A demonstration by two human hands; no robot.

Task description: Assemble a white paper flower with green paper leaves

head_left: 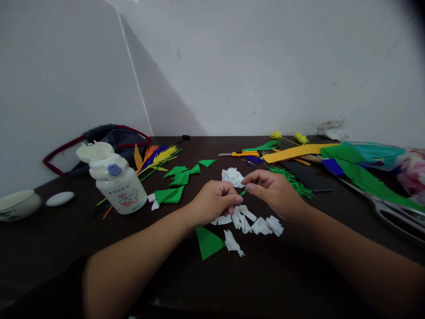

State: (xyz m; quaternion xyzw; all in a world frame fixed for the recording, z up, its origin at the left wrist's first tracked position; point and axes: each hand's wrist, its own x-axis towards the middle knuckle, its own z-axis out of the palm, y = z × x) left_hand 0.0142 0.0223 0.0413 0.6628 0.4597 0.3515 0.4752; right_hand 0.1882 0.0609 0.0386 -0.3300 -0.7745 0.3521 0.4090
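Observation:
A white crepe-paper flower with ruffled petals is at my fingertips, just above the table's middle. My left hand is closed at the flower's base, its fingers curled in; a small green bit shows beside its thumb. From the other side, my right hand pinches at the flower's right edge with thumb and forefinger. Beneath both hands lie several cut white paper strips. Closer to me are a green paper piece and a crumpled white scrap.
On the left stand a white bottle, its lid raised, and a bowl. Green paper pieces and colourful paper stalks lie nearby. A yellow utility knife rests behind my hands. Scissors and paper strips lie right.

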